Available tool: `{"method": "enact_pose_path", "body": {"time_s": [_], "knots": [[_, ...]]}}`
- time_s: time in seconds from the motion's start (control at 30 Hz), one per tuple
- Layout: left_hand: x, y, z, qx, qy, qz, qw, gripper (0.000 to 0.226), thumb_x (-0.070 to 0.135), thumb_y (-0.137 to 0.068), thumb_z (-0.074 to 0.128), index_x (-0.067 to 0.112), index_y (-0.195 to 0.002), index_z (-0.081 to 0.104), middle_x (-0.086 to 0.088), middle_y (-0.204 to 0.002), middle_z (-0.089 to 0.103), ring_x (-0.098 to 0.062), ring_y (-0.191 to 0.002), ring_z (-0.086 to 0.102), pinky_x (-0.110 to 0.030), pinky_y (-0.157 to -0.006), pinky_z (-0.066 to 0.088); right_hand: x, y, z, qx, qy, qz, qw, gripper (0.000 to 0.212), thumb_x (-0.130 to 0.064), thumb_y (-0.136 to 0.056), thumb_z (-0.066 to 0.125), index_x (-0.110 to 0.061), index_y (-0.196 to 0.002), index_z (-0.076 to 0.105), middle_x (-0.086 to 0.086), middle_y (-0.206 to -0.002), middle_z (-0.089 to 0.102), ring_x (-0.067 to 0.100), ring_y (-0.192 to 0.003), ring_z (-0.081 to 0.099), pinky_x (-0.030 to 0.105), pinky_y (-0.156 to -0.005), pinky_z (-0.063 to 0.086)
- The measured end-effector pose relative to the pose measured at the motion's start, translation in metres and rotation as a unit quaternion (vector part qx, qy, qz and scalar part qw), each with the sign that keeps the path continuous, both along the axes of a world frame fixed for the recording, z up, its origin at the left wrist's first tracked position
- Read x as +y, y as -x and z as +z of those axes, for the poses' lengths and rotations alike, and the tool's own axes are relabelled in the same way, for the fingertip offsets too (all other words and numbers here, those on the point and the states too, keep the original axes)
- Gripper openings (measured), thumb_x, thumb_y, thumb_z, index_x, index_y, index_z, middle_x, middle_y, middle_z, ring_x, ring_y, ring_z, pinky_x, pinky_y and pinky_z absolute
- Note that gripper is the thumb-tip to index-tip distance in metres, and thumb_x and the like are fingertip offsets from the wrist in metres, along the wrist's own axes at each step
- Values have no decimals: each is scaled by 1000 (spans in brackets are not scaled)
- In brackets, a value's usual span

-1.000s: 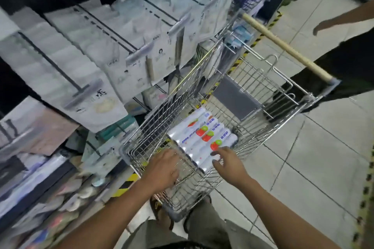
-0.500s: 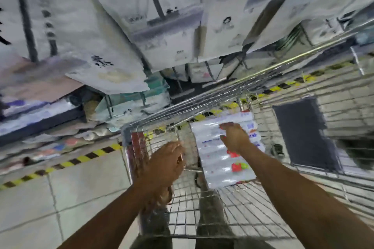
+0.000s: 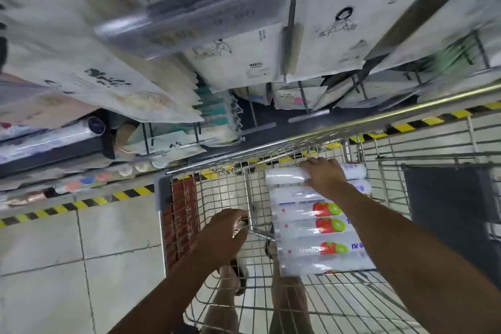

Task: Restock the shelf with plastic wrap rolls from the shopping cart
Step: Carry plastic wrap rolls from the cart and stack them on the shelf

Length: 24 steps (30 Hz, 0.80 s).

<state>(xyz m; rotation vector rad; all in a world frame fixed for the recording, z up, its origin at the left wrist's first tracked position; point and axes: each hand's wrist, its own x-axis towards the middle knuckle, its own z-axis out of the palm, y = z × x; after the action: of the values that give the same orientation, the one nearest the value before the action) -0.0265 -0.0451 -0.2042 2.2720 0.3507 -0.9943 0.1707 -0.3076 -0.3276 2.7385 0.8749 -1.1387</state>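
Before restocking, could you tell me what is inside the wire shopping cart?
White plastic wrap rolls with red-and-green fruit labels lie side by side; the right hand grips the farthest roll, hiding its middle.

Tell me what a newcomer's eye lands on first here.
A stack of plastic wrap rolls with red-and-green fruit labels lies in the wire shopping cart, centre right. The right hand grips the farthest roll, while the left hand holds a cart wire nearer the camera. White hanging packages fill the top of the view.
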Motion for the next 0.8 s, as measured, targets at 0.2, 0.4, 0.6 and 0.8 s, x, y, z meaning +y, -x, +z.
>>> {"method": "enact_pose_path", "body": {"time_s": [0.2, 0.4, 0.6, 0.8], "knots": [[-11, -16, 18, 37, 75, 97, 992, 56, 36, -94, 73, 29, -145, 50, 12, -146, 50, -8, -126, 52, -22, -99, 39, 14, 27, 79, -31, -192, -6, 981, 56, -47, -92, 63, -29, -142, 48, -3, -135, 59, 24, -118, 56, 41, -96, 44], [-40, -27, 32, 5, 237, 294, 926, 55, 12, -79, 85, 24, -127, 61, 18, -117, 74, -4, -114, 67, -17, -88, 52, 57, 77, 164, 165, -379, -201, 888, 58, -57, -87, 70, -26, -134, 57, -9, -125, 63, 5, -107, 59, 24, -87, 51], [-29, -11, 31, 24, 142, 330, 933, 52, 22, -80, 88, 43, -114, 55, 26, -103, 69, 6, -95, 67, -18, -81, 54, 31, 55, 91, 127, -315, -244, 908, 46, -50, -105, 40, -21, -127, 67, 2, -118, 67, 13, -105, 62, 33, -90, 51], [-14, 6, 24, 47, 134, 405, 903, 50, 19, -78, 88, 40, -111, 56, 11, -110, 73, -11, -105, 70, -37, -88, 59, -16, 22, 3, 65, 33, -37, 997, 58, -46, -96, 58, -24, -148, 43, 5, -147, 51, 28, -131, 49, 44, -105, 41]]}}
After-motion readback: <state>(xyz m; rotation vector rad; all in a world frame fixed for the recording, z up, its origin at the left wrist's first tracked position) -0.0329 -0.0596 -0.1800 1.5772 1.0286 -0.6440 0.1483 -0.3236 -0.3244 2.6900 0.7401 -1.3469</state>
